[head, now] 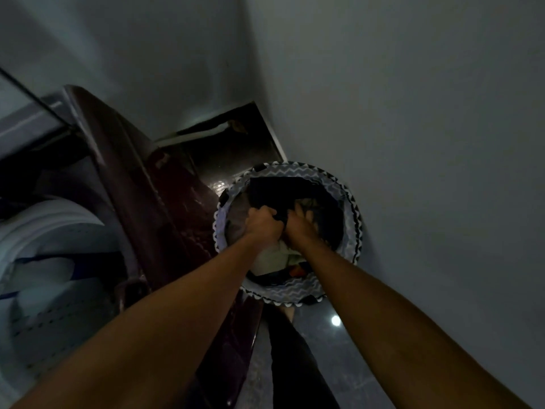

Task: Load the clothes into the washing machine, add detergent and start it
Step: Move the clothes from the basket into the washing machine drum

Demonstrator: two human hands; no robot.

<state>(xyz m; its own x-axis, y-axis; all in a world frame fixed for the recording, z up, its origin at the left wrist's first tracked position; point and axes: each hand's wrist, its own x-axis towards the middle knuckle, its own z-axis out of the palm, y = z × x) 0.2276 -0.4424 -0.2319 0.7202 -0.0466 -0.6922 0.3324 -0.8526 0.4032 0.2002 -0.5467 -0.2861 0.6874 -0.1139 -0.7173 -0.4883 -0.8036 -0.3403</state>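
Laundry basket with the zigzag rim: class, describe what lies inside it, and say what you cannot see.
Inside the laundry basket: a dark garment held by both hands, pale clothes below, and an orange scrap. Anything deeper is covered.

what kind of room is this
Probably a home laundry corner. A top-loading washing machine stands open at left with its perforated drum showing, and a round laundry basket of clothes sits by the wall. The left hand and right hand grip a dark garment in it.
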